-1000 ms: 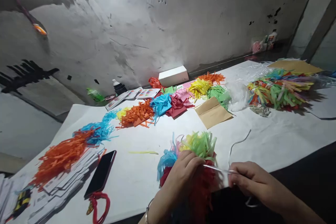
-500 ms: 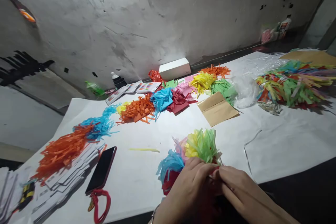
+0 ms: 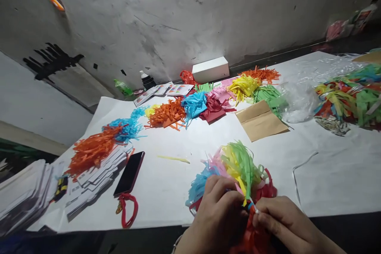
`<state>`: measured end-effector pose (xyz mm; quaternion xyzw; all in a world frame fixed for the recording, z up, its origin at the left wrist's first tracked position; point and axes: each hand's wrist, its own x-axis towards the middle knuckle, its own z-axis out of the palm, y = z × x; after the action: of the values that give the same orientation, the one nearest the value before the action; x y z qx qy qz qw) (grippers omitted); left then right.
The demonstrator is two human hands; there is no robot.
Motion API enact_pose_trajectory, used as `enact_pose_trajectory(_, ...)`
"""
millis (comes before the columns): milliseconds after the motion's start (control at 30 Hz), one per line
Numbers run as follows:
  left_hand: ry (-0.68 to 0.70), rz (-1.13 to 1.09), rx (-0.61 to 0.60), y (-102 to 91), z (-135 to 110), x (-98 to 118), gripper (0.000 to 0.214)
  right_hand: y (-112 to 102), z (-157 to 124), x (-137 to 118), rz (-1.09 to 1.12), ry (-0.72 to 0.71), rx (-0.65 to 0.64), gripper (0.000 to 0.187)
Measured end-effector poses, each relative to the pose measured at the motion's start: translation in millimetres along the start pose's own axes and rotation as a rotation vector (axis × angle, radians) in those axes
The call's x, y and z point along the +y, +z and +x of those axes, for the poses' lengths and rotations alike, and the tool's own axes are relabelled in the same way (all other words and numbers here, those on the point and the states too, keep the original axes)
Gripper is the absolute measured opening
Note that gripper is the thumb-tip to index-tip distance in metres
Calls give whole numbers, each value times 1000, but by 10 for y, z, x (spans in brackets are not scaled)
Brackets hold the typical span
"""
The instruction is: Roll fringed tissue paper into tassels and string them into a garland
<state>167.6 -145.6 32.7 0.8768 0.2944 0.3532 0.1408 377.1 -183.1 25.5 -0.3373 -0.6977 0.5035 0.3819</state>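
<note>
A multicoloured bunch of fringed paper strips (image 3: 238, 162) is at the table's front edge, with blue, pink, yellow, green and red strands. My left hand (image 3: 218, 206) is closed around its middle, fingers curled over the strips. At its right side my right hand (image 3: 279, 218) pinches a thin white string (image 3: 253, 205) between thumb and forefinger, close against the bunch. Red strips (image 3: 253, 234) hang down between the two hands. The left palm and the part of the bunch under it are hidden.
A phone (image 3: 129, 174) with a red strap lies left, beside stacked white cards (image 3: 92, 184). Coloured fringe bundles (image 3: 169, 113) line the back. A brown envelope (image 3: 262, 121), plastic bags (image 3: 300, 101), finished-looking tassels (image 3: 351, 99) and a loose white string (image 3: 297, 178) are to the right.
The view has turned left. My hands have moved slightly apart around the bunch, uncovering red strips and the white string pinched at its middle. More of the bunch's right side shows.
</note>
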Motion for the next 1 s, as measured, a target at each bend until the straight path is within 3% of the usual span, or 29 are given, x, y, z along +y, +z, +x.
enact_pose_trajectory(100,-51,-122,-144,-178,27,-37,10,-21,-16,10,-144,-71,4,33)
enact_pose_trajectory(200,-139,-432,-263,-370,52,-86,3,-43,-46,47,-222,-63,79,26)
enact_pose_trajectory(333,-120,-571,-274,-438,104,-127,19,-42,-54,52,-247,-87,107,18)
enact_pose_trajectory(600,-134,-331,-303,-380,173,3,40,-5,21,-8,-205,-85,125,18)
enact_pose_trajectory(733,-63,-159,-259,-254,151,32,47,38,42,-2,-188,-56,154,21)
enact_pose_trajectory(867,58,81,-66,-92,132,13,29,57,57,-26,-175,-84,146,21)
enact_pose_trajectory(1000,112,195,-56,-93,142,45,18,47,65,-33,-157,-104,156,20)
